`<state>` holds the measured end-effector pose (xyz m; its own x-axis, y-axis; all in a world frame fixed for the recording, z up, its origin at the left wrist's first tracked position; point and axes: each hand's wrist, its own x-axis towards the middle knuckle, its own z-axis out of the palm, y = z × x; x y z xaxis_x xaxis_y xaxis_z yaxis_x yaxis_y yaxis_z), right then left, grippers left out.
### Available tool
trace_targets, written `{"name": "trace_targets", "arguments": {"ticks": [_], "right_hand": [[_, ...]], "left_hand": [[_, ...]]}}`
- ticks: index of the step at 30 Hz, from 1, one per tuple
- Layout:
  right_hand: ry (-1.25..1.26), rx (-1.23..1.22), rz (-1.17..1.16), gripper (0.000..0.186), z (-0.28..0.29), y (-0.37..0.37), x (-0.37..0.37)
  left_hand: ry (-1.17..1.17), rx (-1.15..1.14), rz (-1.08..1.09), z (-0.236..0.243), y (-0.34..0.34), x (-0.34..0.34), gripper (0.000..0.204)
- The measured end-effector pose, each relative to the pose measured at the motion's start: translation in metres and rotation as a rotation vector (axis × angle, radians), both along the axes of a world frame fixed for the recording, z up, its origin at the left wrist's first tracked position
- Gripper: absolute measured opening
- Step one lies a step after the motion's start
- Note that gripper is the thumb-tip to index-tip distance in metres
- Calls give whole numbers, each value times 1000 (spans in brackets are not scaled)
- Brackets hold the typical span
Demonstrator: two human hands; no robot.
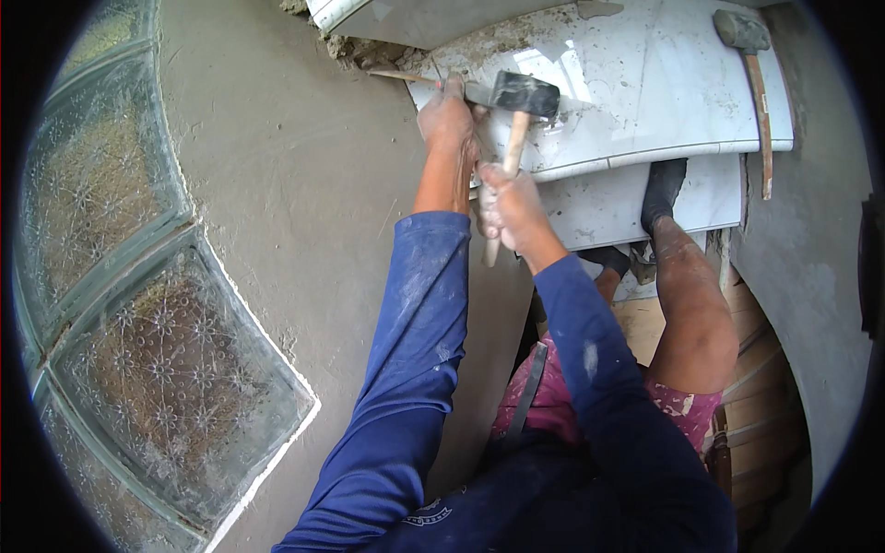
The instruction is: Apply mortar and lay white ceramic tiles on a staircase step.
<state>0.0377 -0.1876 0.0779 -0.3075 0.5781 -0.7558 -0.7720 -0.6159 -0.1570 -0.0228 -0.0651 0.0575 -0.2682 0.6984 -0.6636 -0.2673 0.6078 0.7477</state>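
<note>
My left hand [448, 124] is closed around a slim chisel-like rod [398, 76], its thin end pointing left at the rough gap beside the wall. My right hand [513, 210] grips the pale wooden handle of a mallet [527, 95]. The mallet's dark head is just right of my left fingers, over the white tiled step [636, 101]. A grey piece lies between the fingers and the head; whether it belongs to the rod or the mallet I cannot tell. Both hands look dusty.
A second hammer [743, 31] lies at the step's right end, its handle overhanging the edge. Broken mortar [355, 51] lines the step's left end. A grey plastered wall [295, 166] with patterned glass blocks [175, 341] stands left. My foot [664, 194] is on a lower step.
</note>
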Motion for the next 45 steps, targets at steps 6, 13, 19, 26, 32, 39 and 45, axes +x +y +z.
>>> {"name": "trace_targets", "arguments": {"ticks": [6, 13, 19, 26, 32, 39, 45], "right_hand": [[-163, 163, -681, 33, 13, -4, 15], [-103, 97, -859, 32, 2, -2, 28], [-205, -14, -303, 27, 1, -14, 2], [-171, -2, -341, 26, -18, -14, 0], [-213, -41, -750, 21, -16, 5, -24], [-166, 59, -505, 24, 12, 0, -4], [-172, 36, -529, 29, 9, 1, 37]], "left_hand": [[-18, 22, 6, 9, 5, 6, 24], [-70, -29, 45, 11, 9, 15, 25], [-21, -62, 5, 9, 10, 5, 25], [0, -29, -62, 5, 7, 0, 23], [-32, -2, 14, 0, 6, 4, 23], [-4, -1, -77, 6, 1, 6, 24], [-106, -33, -78, 1, 12, -4, 25]]}}
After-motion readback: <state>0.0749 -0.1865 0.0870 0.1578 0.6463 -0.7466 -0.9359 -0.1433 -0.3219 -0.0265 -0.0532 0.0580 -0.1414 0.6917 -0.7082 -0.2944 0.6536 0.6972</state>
